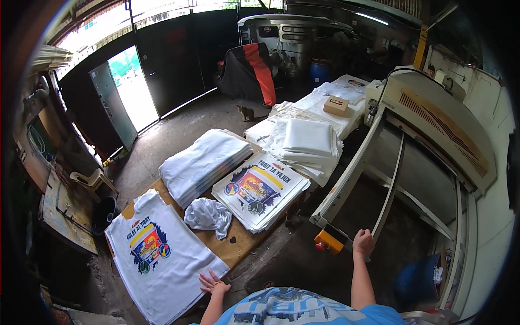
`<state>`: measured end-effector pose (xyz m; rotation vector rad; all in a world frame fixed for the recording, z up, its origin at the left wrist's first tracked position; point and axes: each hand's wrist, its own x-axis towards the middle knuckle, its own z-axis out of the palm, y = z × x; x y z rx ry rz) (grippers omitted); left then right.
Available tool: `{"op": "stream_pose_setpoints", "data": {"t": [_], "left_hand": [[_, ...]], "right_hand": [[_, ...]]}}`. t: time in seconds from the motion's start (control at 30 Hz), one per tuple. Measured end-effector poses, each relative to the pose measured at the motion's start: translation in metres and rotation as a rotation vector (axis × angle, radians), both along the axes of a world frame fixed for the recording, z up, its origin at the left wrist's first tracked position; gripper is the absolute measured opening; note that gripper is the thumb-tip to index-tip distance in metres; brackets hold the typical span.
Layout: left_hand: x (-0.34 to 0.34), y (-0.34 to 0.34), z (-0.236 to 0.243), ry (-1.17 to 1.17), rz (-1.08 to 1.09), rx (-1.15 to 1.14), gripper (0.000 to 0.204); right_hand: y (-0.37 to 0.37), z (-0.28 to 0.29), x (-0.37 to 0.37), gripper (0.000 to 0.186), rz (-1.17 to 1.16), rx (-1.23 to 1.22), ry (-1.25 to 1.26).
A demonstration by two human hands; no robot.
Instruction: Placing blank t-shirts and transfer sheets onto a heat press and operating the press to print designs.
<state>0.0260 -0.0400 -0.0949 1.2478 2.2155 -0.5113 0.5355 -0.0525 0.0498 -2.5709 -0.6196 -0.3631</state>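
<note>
My left hand (214, 283) lies with fingers spread on the lower right corner of a white shirt (184, 265) with a colourful chest print. The shirt is laid flat at the near end of a brown-topped table (246, 246). My right hand (363, 244) is closed around the near end of a long curved metal bar (387, 203), part of a large cream-coloured press machine (420, 116). Left of that hand, an orange control box (329, 242) with a red button sits on the machine's frame. A crumpled white cloth (208, 215) lies just beyond the shirt.
Printed sheets (254, 192) and folded white fabric (203, 160) are stacked on the table. Farther back are more white fabric (309, 138) and a cardboard box (336, 106). A cat (246, 112) sits on the floor. A blue drum (417, 279) stands under the machine; a plastic chair (93, 181) is left.
</note>
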Motion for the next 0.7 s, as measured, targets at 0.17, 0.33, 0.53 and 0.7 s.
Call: {"op": "stream_pose_setpoints", "data": {"t": [0.17,0.33,0.53,0.7], "left_hand": [[0.000,0.000,0.002,0.017,-0.028,0.065,0.128],[0.000,0.006,0.003,-0.011,0.005,-0.019,0.129],[0.007,0.000,-0.003,-0.024,-0.011,0.061,0.132],[-0.003,-0.005,-0.003,0.013,-0.014,0.063,0.134]], "right_hand": [[-0.001,-0.002,0.001,0.024,-0.027,-0.021,-0.023],[0.007,-0.001,0.003,0.023,-0.006,0.011,-0.020],[-0.001,-0.007,0.010,0.023,-0.003,-0.030,-0.034],[0.001,-0.001,0.002,0.024,-0.014,0.006,-0.042]]}}
